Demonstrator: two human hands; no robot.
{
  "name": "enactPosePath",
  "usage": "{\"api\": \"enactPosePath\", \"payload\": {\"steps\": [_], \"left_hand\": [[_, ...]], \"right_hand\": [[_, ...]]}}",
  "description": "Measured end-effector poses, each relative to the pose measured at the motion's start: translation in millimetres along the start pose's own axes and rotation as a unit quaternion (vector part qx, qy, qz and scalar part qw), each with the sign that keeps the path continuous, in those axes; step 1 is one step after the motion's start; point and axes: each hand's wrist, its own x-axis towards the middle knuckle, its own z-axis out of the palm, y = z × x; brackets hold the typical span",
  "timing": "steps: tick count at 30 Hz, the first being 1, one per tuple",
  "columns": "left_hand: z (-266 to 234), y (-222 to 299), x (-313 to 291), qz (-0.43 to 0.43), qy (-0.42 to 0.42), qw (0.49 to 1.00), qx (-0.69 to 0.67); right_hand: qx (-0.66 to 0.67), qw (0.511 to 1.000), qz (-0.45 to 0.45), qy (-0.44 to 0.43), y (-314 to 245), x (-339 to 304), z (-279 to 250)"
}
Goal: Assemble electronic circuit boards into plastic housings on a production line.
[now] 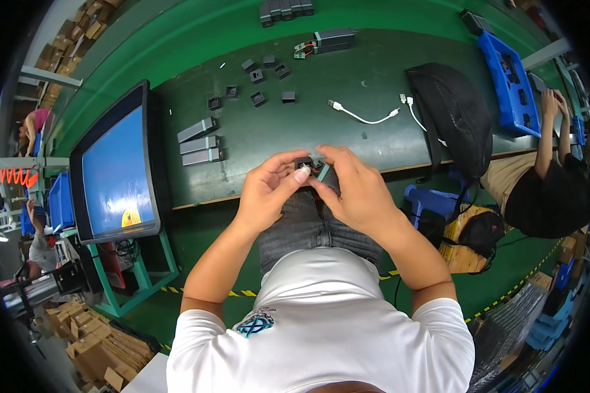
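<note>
My left hand (266, 188) pinches a small black end cap (303, 161) between thumb and fingers, just over the table's front edge. Facing it, my right hand (359, 190) is closed round a dark grey casing with a teal strip (328, 175). Thin wires and small parts show at the casing's open end, against the cap. My fingers cover much of both pieces, so whether they are joined I cannot tell. Three similar long grey casings (201, 149) lie on the table to the left. Several loose black caps (257, 99) are scattered farther back.
At the far side lie casings with an exposed circuit board (300, 50). White cables (367, 120) and a black backpack (455, 111) are on the right, beside a blue bin (508, 85). A black-framed blue tray (115, 170) stands left. Another person (544, 177) sits at right.
</note>
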Motion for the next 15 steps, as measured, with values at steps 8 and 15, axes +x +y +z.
{"api": "enactPosePath", "payload": {"steps": [8,15], "left_hand": [[1,-13,-4,-0.038,0.063,0.997,0.019],[5,7,0,0.010,0.040,0.998,0.044]], "right_hand": [[-0.025,0.999,-0.021,-0.023,0,2,-4],[-0.092,0.995,0.008,-0.044,-1,3,-17]]}}
